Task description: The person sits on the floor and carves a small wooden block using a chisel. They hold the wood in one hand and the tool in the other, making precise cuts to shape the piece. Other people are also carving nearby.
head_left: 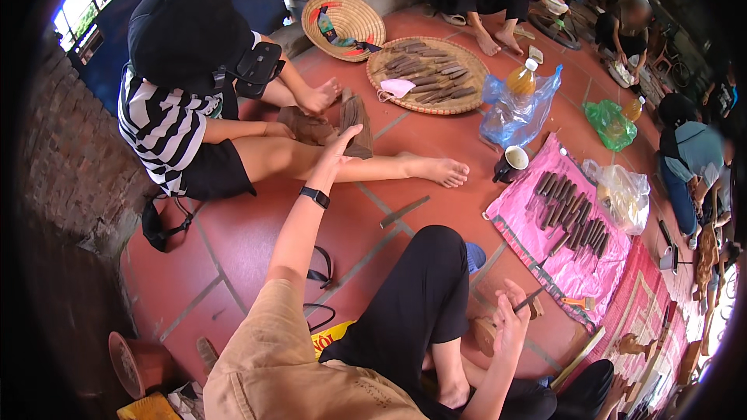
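Observation:
My left hand (pixel 338 152) reaches out over the shin of a person sitting at the left. Its fingers are stretched out next to an upright brown wooden block (pixel 355 113); whether they touch it I cannot tell. Another brown wooden piece (pixel 305 126) lies beside that block, close to the other person's hand (pixel 277 129). Low at the right, beside my bent knee, my right hand (pixel 510 317) is closed on a thin dark stick-like tool (pixel 530 299), pointing up to the right. A rounded wooden piece (pixel 484 336) shows beside this hand, partly hidden.
A pink sheet (pixel 510 204) carries several dark wooden pieces and a paintbrush (pixel 578 303). Near it stand a mug (pixel 513 160) and a bottle (pixel 522 80) by a blue plastic bag (pixel 510 123). A woven tray (pixel 379 70) holds more wood. Other people sit farther back.

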### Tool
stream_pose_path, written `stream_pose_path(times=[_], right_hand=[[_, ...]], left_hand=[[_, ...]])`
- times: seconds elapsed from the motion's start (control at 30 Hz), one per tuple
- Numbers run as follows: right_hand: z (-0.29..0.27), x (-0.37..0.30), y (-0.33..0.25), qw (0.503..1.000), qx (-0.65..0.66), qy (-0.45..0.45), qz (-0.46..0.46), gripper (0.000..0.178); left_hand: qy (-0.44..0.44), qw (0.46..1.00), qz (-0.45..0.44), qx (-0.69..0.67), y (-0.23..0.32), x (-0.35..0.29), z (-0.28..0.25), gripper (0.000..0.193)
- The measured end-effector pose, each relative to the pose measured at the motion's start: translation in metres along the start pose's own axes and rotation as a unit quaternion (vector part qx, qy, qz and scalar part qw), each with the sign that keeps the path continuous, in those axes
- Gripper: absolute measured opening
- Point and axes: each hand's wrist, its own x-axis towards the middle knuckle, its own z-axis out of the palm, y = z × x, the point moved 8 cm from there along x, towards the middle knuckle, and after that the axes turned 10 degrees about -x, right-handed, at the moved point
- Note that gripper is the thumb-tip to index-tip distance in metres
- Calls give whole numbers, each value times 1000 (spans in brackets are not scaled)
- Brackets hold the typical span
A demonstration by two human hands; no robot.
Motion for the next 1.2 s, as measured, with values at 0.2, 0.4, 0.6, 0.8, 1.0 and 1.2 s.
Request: stream_pose_path(times=[0.2,0.4,0.6,0.8,1.0,1.2], right_hand=[[-45,-7,15,999,33,41,10,32],[-61,-14,17,996,80,38,5,31],[-71,-18,24,994,102,48,3,32],[-74,-20,33,993,105,49,13,33],[-79,-21,37,992,115,47,16,33],[-85,-22,38,991,123,52,13,32]], left_hand=[[-49,992,-40,-106,-11,36,-12,80],[-32,993,-35,-106,-18,47,-20,73],[-21,994,-41,-100,-19,18,1,71],[-46,994,-36,-88,-12,15,11,70],[-32,997,-27,-66,-22,26,14,71],[-34,997,-44,-48,-42,31,25,75]])
